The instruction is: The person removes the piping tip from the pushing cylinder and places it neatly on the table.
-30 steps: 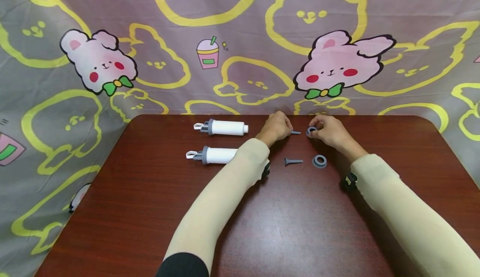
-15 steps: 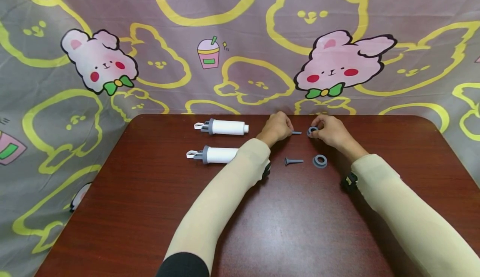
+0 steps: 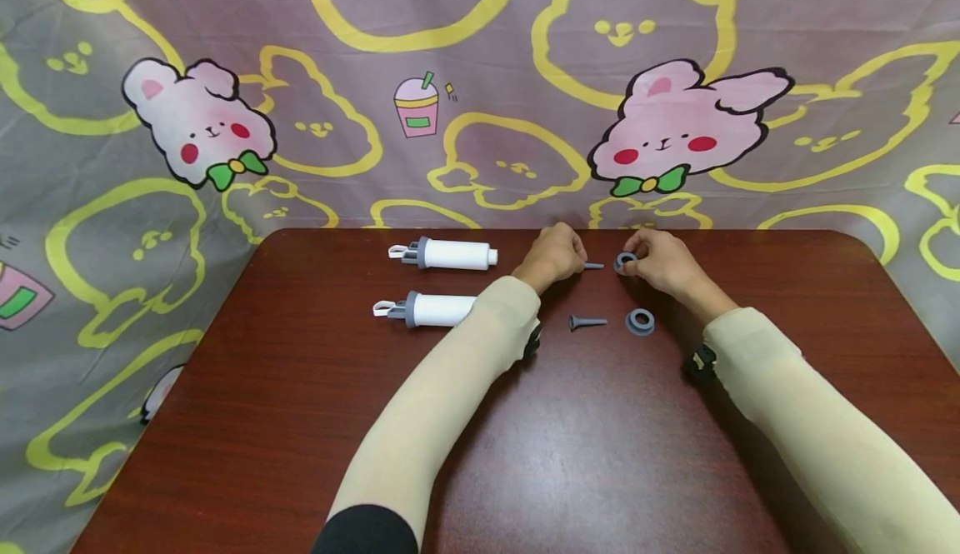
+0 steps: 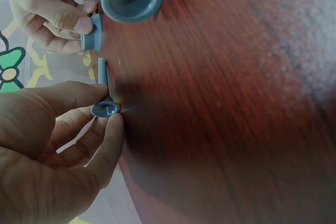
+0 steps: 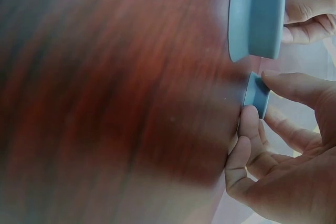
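My left hand [image 3: 553, 254] pinches the wide end of a small grey funnel-shaped nozzle [image 4: 102, 72] between thumb and fingers, close over the far part of the table. Its thin stem points right in the head view. To the right, my right hand [image 3: 660, 261] holds a flanged grey ring [image 5: 257, 95] at its sides with thumb and fingertips. A second grey nozzle [image 3: 588, 322] lies nearer on the table, its wide mouth turned left. Beside it sits another flanged grey ring [image 3: 641, 322], hole upward.
Two white cylinders with grey collars and white handle loops lie at the left, a far cylinder [image 3: 456, 255] and a near cylinder [image 3: 441, 311]. My left sleeve [image 3: 442, 396] covers part of the near one. Behind the brown table [image 3: 555, 454] hangs a patterned cloth [image 3: 495, 79].
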`<state>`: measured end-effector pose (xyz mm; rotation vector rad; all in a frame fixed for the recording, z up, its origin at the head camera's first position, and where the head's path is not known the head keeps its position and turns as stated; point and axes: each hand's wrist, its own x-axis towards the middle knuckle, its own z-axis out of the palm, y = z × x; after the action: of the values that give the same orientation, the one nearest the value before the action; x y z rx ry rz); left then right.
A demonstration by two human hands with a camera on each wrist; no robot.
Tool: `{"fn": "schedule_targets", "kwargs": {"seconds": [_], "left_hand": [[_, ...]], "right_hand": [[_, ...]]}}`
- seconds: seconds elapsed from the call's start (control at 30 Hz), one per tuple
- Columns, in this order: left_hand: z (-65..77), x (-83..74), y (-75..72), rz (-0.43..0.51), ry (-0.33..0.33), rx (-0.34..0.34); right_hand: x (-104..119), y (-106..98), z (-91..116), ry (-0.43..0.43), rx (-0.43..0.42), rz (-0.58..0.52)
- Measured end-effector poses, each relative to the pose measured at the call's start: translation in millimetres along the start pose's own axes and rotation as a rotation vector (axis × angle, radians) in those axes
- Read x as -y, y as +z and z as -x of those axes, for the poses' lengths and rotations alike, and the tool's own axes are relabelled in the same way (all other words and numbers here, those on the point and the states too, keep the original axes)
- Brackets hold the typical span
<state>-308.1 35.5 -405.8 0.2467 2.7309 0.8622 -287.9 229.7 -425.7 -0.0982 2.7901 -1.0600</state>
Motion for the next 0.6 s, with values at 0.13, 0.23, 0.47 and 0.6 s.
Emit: {"fn": "schedule_targets", "kwargs": {"seconds": [0.13,0.23,0.47,0.6], "left_hand": [[0.4,-0.4,-0.6,0.000,0.000,0.000],[0.5,-0.9,-0.6,-0.005,0.000,-0.003],[0.9,-1.1,-0.5,-0.007,0.004,-0.008],[1.1,-0.6,-0.5,-0.003,0.008,-0.014]], "right_hand": [[0.2,-0.8,0.5,0.003,0.004,0.001],[0.4,-1.5,1.5,0.002,0.003,0.002],[0.0,-2.2,1.9,0.016,0.016,-0.010],[-0.7,-2.8,2.1,0.018,0.022,-0.019]]}}
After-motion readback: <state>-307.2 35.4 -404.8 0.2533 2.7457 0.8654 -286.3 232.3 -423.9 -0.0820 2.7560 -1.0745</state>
